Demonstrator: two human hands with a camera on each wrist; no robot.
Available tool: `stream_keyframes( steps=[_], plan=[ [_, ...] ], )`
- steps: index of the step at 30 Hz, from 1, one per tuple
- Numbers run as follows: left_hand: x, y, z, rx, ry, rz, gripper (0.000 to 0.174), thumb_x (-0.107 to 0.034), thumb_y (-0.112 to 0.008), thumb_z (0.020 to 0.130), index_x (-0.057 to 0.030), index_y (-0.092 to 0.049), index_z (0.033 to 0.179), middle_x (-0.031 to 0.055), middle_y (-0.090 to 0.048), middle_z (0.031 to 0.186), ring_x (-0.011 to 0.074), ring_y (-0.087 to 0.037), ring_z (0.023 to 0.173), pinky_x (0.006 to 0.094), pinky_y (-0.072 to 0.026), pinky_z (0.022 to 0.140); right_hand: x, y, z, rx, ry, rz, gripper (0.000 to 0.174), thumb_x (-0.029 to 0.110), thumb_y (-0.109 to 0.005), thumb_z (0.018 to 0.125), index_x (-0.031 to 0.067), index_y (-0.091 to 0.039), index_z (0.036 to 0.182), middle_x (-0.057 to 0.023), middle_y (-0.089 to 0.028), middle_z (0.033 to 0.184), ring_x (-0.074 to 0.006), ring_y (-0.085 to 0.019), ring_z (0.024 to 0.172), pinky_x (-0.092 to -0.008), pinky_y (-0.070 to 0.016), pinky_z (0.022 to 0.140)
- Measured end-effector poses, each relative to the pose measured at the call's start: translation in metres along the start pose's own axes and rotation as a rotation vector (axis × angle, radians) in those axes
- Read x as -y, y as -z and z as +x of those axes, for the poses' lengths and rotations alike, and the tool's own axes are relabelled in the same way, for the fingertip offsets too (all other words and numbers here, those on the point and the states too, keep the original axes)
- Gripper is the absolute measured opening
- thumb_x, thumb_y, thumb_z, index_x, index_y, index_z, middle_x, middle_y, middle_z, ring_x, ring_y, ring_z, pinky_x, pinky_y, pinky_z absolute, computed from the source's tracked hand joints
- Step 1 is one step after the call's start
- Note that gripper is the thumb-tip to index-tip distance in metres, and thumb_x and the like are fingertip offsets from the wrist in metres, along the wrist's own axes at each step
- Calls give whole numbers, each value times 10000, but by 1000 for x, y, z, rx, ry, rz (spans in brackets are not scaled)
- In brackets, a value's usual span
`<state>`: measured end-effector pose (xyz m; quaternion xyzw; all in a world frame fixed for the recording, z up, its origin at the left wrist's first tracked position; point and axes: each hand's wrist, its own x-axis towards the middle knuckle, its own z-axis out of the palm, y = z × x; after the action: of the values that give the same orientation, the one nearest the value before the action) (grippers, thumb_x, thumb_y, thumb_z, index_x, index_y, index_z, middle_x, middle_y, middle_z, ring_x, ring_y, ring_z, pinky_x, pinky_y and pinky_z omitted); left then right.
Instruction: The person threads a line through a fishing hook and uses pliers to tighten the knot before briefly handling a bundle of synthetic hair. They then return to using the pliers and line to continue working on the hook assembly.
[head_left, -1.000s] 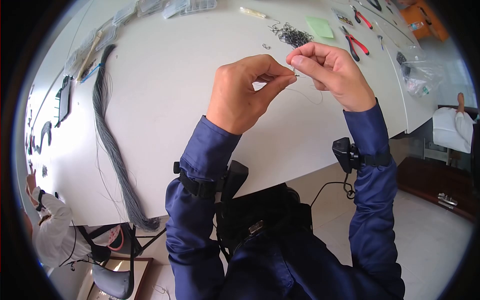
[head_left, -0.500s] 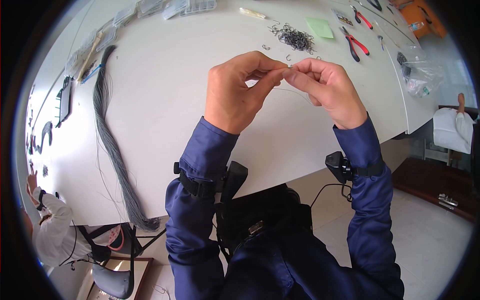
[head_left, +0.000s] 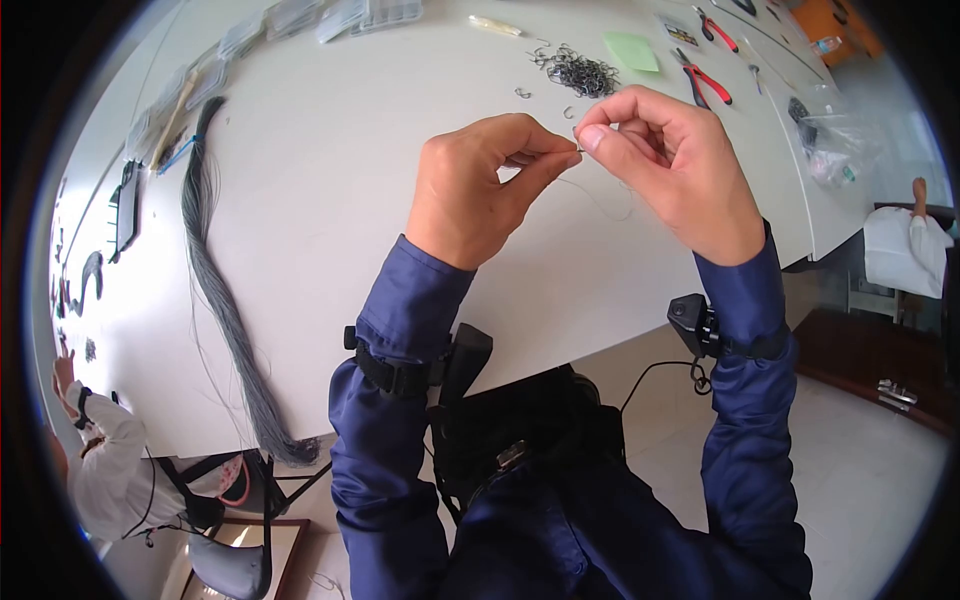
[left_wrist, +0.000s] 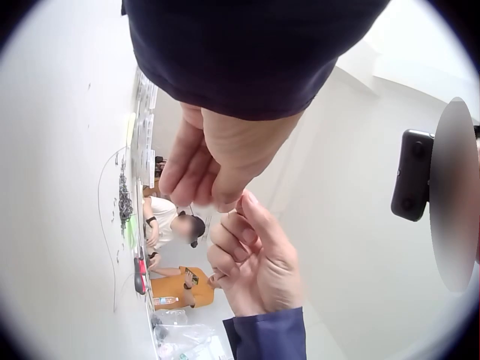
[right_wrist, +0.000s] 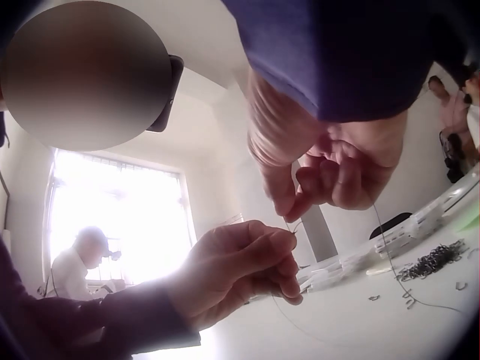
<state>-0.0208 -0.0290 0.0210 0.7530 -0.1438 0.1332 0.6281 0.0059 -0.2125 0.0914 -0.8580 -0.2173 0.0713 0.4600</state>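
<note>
Thumb and forefinger of the left hand (head_left: 478,188) pinch a tiny dark piece, probably a hook, above the table. Close on its right, the right hand (head_left: 682,168) has thumb and forefinger together on a thin line (head_left: 605,214) that loops below the hands. In the right wrist view the dark tip (right_wrist: 295,229) shows at the left hand's (right_wrist: 232,268) fingertips, just under the right hand (right_wrist: 322,169). The left wrist view has both hands nearly touching, the piece mostly hidden. Beyond them lies a pile of dark metal hooks (head_left: 580,72).
A long bundle of grey strands (head_left: 215,270) lies at the left of the white table (head_left: 330,200). Clear plastic boxes (head_left: 295,15) line the far edge. Red-handled pliers (head_left: 706,82) and a green paper (head_left: 631,51) are beyond the right hand. Other people sit around.
The hands met at the fingertips half a second ago; now the right hand has moved slightly right and up, leaving a small gap. The left hand has stayed nearly still, pinching.
</note>
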Motion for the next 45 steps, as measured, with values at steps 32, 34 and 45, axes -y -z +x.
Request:
stream_keyframes(
  steps=[32,34,45],
  plan=[
    [2,-1,0,-15,-42,43,98,-41,-758,825,4,-679,860,98,-714,809,209,-717,739,296,-572,688,1,-3,1,46,27,-36,146,155,-648,942,11,-667,933,50,-457,592,-60,-377,544,-259,-341,504],
    [0,0,-1,2,-82,80,85,-27,-750,832,8,-679,864,93,-716,800,185,-709,733,278,-561,677,-8,0,12,114,15,100,175,193,-642,954,19,-663,955,62,-486,645,-42,-374,558,-239,-317,506],
    [3,1,1,-104,-222,128,108,-13,-760,812,-24,-677,881,77,-703,802,211,-702,723,291,-553,640,-42,-5,18,293,-311,607,250,282,-684,929,42,-686,1001,88,-471,661,-14,-305,531,-205,-225,476]
  ],
)
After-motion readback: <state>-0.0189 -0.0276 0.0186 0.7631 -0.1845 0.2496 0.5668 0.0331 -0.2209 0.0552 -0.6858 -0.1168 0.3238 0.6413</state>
